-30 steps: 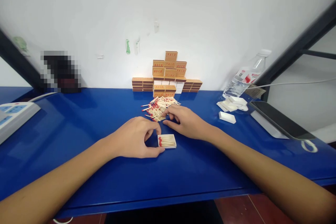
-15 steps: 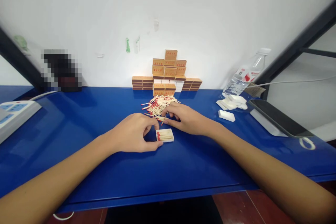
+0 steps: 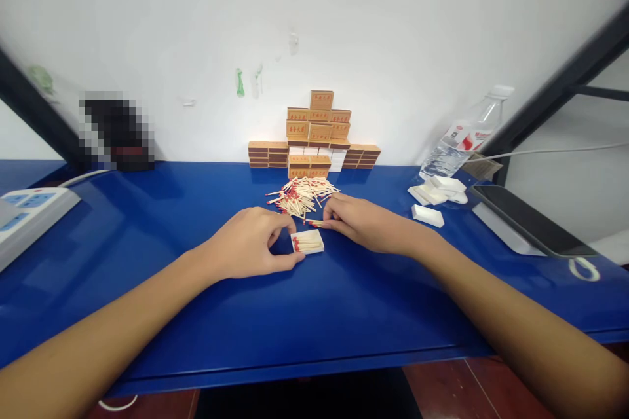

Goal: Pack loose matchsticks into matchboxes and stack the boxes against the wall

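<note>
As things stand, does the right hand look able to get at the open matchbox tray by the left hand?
Probably yes. The matchbox tray lies close to the right hand, with nothing visible between them; the left hand takes up only the tray's left end. One limit: the right hand pinches a few matches.

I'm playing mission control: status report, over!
Left grip: on white tray, matches inside. Right grip: pinching more matches near loose pile. Nothing visibly blocking.

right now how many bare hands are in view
2. The bare left hand holds the small white rectangular matchbox tray by its left end; the bare right hand pinches red-tipped wooden matches beside the loose match pile.
</note>
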{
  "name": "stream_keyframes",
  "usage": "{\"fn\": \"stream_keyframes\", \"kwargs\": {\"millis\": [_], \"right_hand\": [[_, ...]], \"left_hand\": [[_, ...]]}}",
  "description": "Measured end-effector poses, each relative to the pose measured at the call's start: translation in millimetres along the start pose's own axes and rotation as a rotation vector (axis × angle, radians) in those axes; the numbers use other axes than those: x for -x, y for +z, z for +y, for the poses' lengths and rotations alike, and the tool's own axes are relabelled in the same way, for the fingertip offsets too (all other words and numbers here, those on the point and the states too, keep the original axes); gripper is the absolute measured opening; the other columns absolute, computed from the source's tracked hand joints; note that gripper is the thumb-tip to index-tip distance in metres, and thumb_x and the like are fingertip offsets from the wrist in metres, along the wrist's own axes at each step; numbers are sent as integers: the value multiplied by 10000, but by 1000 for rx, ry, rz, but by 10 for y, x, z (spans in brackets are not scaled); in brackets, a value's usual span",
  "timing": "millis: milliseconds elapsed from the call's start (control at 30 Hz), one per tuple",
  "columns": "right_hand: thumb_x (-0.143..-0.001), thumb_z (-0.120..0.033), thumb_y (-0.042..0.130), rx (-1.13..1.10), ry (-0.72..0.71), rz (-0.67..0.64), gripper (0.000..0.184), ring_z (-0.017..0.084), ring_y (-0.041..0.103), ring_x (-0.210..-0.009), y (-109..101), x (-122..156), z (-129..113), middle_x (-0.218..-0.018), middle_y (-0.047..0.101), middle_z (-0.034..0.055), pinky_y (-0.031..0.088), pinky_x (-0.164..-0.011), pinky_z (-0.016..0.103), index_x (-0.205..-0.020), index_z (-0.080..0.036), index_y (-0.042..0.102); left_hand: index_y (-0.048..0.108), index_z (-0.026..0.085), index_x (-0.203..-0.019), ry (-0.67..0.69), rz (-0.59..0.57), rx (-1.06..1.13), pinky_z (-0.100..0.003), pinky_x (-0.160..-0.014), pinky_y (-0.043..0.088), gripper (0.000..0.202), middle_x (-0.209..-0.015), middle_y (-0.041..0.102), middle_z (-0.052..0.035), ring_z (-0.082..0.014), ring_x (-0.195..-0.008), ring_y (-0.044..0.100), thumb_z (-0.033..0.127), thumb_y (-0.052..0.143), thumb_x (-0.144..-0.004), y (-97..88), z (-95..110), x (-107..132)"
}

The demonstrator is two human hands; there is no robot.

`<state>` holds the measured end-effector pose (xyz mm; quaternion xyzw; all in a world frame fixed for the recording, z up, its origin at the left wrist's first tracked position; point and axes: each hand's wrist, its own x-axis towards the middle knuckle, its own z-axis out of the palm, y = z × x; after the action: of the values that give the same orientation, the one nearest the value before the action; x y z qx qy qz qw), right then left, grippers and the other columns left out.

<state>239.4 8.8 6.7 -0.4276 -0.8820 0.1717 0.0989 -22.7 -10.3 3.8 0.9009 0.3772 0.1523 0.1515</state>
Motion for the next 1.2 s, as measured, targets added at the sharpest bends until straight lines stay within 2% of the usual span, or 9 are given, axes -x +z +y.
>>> {"fn": "stream_keyframes", "kwargs": {"millis": [133, 267, 400, 533, 800, 1200], "right_hand": [[-1070, -309, 460, -3, 16, 30, 188, 190, 559, -818, -64, 45, 42, -1014, 613, 85, 418, -741, 323, -968, -192, 567], [-1073, -327, 470, -47, -22, 41, 195, 193, 549, -838, -99, 83, -45, -1002, 610, 73, 416, -746, 322, -956, -197, 555], [-1082, -350, 485, -20, -78, -14, 212, 192, 553, -837, -30, 92, -188, -1021, 625, 72, 414, -748, 326, -962, -197, 571], [-1073, -289, 514, 18, -118, -29, 138, 191, 577, -859, 35, 85, -257, -1066, 626, 70, 415, -758, 326, -1018, -193, 596], [-1032, -253, 574, 1, -140, 2, 93, 185, 569, -830, -59, 114, -204, -1016, 646, 65, 411, -720, 314, -990, -197, 635], [-1029, -247, 580, -60, -131, 2, 117, 179, 570, -813, -9, 69, -192, -956, 674, 47, 396, -725, 305, -920, -203, 586]], "left_hand": [[722, 187, -933, -26, 16, -21, -270, -557, 322, 287, -603, 570, 49, -119, -539, 496, 465, 722, -859, 1, -5, -6], [727, 188, -923, -50, 32, -18, -269, -545, 312, 302, -602, 570, 44, -122, -540, 501, 484, 716, -865, 9, -12, -10], [732, 192, -952, -30, 34, -14, -269, -545, 314, 304, -602, 573, 47, -121, -535, 500, 481, 725, -858, 20, -8, -9], [729, 190, -949, -22, 33, -9, -267, -543, 316, 323, -598, 568, 48, -122, -541, 508, 500, 721, -858, 30, -9, -6], [730, 191, -939, 1, 45, -5, -261, -527, 313, 322, -601, 572, 48, -115, -527, 503, 502, 726, -857, 37, -33, -9], [723, 182, -917, 21, 50, -33, -264, -527, 299, 310, -613, 585, 38, -117, -526, 498, 486, 725, -859, 37, -44, -5]]}}
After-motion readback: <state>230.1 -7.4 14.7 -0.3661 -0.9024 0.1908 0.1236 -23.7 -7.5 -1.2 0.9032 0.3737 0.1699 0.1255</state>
